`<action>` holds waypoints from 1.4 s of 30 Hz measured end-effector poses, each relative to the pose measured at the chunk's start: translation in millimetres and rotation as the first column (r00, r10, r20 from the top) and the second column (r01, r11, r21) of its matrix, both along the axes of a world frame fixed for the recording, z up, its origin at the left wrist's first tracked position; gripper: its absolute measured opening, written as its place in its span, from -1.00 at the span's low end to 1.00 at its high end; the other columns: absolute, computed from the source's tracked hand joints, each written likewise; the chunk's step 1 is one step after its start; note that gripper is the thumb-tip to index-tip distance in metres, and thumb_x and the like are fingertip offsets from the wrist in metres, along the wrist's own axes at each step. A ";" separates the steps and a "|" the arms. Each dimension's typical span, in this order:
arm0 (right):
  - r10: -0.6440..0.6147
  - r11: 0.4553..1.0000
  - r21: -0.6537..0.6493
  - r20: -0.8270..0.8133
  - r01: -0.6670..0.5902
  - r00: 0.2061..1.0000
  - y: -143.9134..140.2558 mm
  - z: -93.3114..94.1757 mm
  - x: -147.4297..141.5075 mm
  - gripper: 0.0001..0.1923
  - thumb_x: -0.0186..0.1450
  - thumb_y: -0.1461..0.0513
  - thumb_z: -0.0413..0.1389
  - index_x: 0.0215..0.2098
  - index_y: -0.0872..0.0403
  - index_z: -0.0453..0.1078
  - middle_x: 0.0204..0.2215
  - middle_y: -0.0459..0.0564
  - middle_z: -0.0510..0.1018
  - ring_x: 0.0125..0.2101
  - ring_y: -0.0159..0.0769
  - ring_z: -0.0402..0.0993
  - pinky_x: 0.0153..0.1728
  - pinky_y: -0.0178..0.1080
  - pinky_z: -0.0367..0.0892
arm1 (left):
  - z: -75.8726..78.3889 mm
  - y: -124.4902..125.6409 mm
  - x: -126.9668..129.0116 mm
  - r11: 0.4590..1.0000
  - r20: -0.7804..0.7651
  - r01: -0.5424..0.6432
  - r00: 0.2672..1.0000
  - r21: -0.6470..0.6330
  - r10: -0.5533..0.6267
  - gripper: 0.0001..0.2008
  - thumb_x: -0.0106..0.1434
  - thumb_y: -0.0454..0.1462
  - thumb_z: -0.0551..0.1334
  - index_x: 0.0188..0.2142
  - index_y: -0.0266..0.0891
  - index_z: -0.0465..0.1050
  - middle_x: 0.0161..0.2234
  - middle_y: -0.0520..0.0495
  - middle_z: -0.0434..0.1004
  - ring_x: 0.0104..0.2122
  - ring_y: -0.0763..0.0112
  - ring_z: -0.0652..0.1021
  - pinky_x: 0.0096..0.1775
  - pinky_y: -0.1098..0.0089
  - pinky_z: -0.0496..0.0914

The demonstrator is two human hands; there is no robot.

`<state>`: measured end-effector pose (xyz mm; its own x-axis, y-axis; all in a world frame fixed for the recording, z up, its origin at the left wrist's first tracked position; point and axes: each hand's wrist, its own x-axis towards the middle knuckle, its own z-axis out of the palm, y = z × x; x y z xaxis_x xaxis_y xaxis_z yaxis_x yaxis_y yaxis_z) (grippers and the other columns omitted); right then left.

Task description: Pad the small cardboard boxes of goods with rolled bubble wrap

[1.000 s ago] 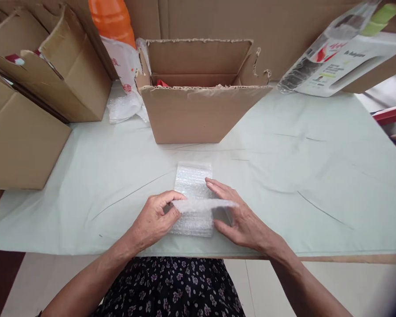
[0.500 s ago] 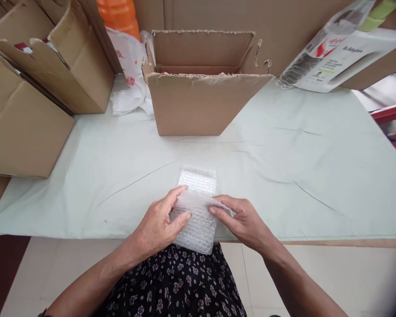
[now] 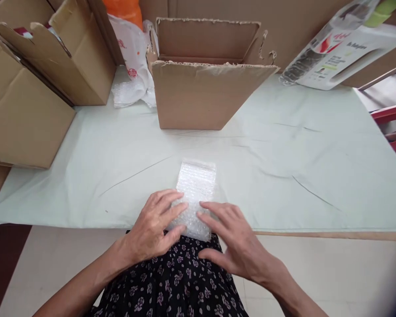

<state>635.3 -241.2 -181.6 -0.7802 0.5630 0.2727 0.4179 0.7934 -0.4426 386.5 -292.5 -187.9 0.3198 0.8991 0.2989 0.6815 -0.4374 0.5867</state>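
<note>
A small sheet of clear bubble wrap (image 3: 197,185) lies at the near edge of the table, which is covered by a pale green cloth (image 3: 284,176); the sheet's near end hangs over the edge. My left hand (image 3: 153,226) rests flat on the sheet's near left part, fingers spread. From the right, the fingertips of my right hand (image 3: 232,240) press on the near right part. Both hands press on the wrap rather than grip it, and whatever is folded inside is hidden.
An open cardboard box (image 3: 206,75) stands at the middle back. More cardboard boxes (image 3: 36,88) stand at the left. A white plastic bag (image 3: 132,57) lies between them. A printed package (image 3: 343,48) leans at the back right. A red frame (image 3: 394,127) shows at the right edge.
The folded flap that both hands held up has been laid down. Both hands now press flat on the bubble wrap, which has slid nearer to the table edge.
</note>
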 end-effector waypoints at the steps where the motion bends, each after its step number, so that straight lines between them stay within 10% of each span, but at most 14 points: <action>1: 0.012 1.000 -0.024 -0.007 -0.012 1.000 -4.7 -3.6 -2.8 -0.51 0.38 0.03 0.19 0.18 0.07 0.35 0.11 0.21 0.53 0.00 -0.04 0.49 -0.08 0.00 0.39 | 1.5 -2.8 -2.1 0.997 0.020 0.072 0.997 -0.034 -0.071 -0.52 0.29 -0.29 0.31 0.19 -0.25 0.35 0.15 -0.28 0.45 0.20 0.01 0.38 0.19 -0.01 0.35; 7: -0.249 0.956 -0.207 -0.214 0.206 0.945 -5.9 -23.8 -17.8 -0.70 0.41 0.37 0.08 0.07 0.00 0.39 -0.22 -0.01 0.64 -0.23 -0.26 0.56 -0.22 -0.18 0.45 | -2.0 -1.4 1.0 0.998 0.049 0.049 0.998 -0.043 -0.047 -0.67 0.38 -0.44 0.15 0.11 -0.27 0.39 -0.22 -0.12 0.62 -0.19 0.26 0.55 -0.10 0.18 0.45; 10: -0.320 0.947 -0.065 -0.243 0.314 0.916 -2.5 -18.8 -14.9 -0.66 0.37 0.35 0.15 0.11 0.03 0.36 -0.06 0.12 0.58 -0.06 -0.15 0.53 -0.12 -0.11 0.45 | -6.6 13.3 7.5 0.995 0.041 -0.089 0.995 -0.046 0.091 -0.72 0.40 -0.38 0.18 0.09 -0.29 0.41 -0.33 -0.07 0.58 -0.35 0.31 0.52 -0.26 0.26 0.45; 15: -0.209 0.963 0.148 -0.103 0.223 0.972 1.0 -17.9 -12.6 -0.66 0.33 0.28 0.23 0.07 0.06 0.39 0.06 0.19 0.54 0.08 0.01 0.46 0.00 0.04 0.34 | -12.4 30.0 14.2 0.973 -0.010 -0.226 0.974 0.050 0.227 -0.68 0.39 -0.32 0.22 0.12 -0.30 0.39 -0.07 -0.26 0.54 -0.10 0.16 0.55 -0.08 0.14 0.50; 22: -0.234 0.965 -0.162 -0.179 0.206 0.956 12.5 -20.2 -15.0 -0.77 0.42 0.31 0.12 0.03 0.00 0.42 -0.23 -0.02 0.66 -0.22 -0.24 0.55 -0.18 -0.14 0.40 | -3.9 13.8 5.8 0.999 0.094 0.029 0.995 -0.021 -0.027 -0.56 0.36 -0.41 0.20 0.21 -0.22 0.29 -0.04 -0.19 0.57 0.02 0.16 0.50 0.06 0.05 0.41; 31: -0.187 0.977 0.107 0.024 0.183 0.982 25.4 -17.9 -16.0 -0.69 0.39 0.26 0.15 0.10 -0.03 0.43 0.10 0.11 0.55 0.08 -0.01 0.45 0.03 0.07 0.30 | -11.3 44.9 9.9 0.950 -0.031 -0.305 0.952 -0.071 0.304 -0.69 0.40 -0.24 0.18 0.10 -0.27 0.42 -0.12 -0.21 0.57 -0.12 0.15 0.53 -0.07 0.09 0.46; 37: -0.241 0.971 -0.026 -0.111 0.239 0.964 47.4 -22.8 -26.8 -0.77 0.44 0.26 0.08 0.03 0.02 0.48 -0.14 0.05 0.67 -0.14 -0.15 0.58 -0.12 -0.06 0.38 | -1.6 28.1 3.7 0.777 0.350 -0.288 0.768 -0.560 0.537 -0.34 0.35 -0.14 0.27 0.35 -0.18 0.10 0.18 -0.31 0.42 -0.05 0.23 0.58 -0.18 0.28 0.54; 42: -0.183 0.954 -0.266 -0.140 0.141 0.973 50.1 -13.7 -24.3 -0.78 0.42 0.19 0.11 0.00 -0.02 0.49 -0.03 0.06 0.64 -0.01 -0.13 0.56 0.01 -0.01 0.44 | -2.6 32.6 13.2 0.759 0.585 -0.060 0.599 -0.648 0.547 -0.21 0.33 -0.16 0.27 0.41 -0.21 -0.09 0.17 -0.33 0.41 0.08 0.21 0.56 0.12 0.19 0.46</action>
<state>611.1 -191.2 -195.2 -0.6304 0.7448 0.2190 0.4379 0.5741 -0.6918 399.7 -259.9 -190.4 -0.1011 0.9630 -0.2497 -0.0346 0.2474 0.9683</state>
